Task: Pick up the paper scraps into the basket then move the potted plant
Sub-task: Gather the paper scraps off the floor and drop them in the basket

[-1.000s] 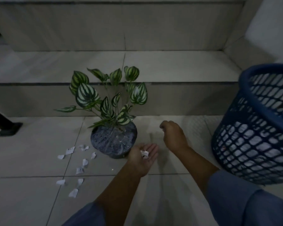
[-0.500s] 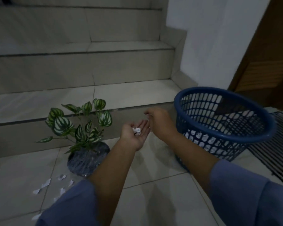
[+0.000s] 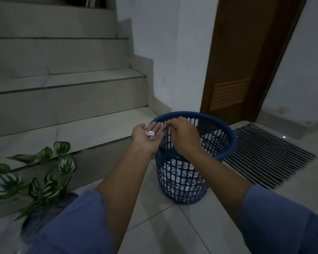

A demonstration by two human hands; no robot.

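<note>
my left hand (image 3: 148, 137) was flat and palm up at the near rim of the basket (image 3: 225, 154), fingers spread wide, w/ a small clump of paper scraps (image 3: 150, 133) just resting on the palm, not gripped. my right hand (image 3: 182, 136) was over the basket mouth, knuckles up, thumb and fingertips pinched together at the edge of my left fingertips. looked like a tiny white bit was between them but it was too small to be sure, so i couldn't tell if it had hold of anything

progress, as i judged it: part way thru step one. pale crumpled stuff showed thru the basket wall low down, prob paper already in there. the scraps on my palm weren't in yet. couldn't see the floor by the plant well enough to say if more were left. the potted plant (image 3: 35, 182) was down at my left by the bottom step, well apart from the basket, so that part was prob all still to do

materials: basket was blue plastic, round, open lattice sides w/ a solid smooth rim. scraps were thin, white, crinkled, light enough to blow off. plant had oval leaves striped dark and pale green, dark roundish pot mostly hidden behind my blue sleeve (image 3: 72, 226). floor and steps were pale glossy tile
</note>
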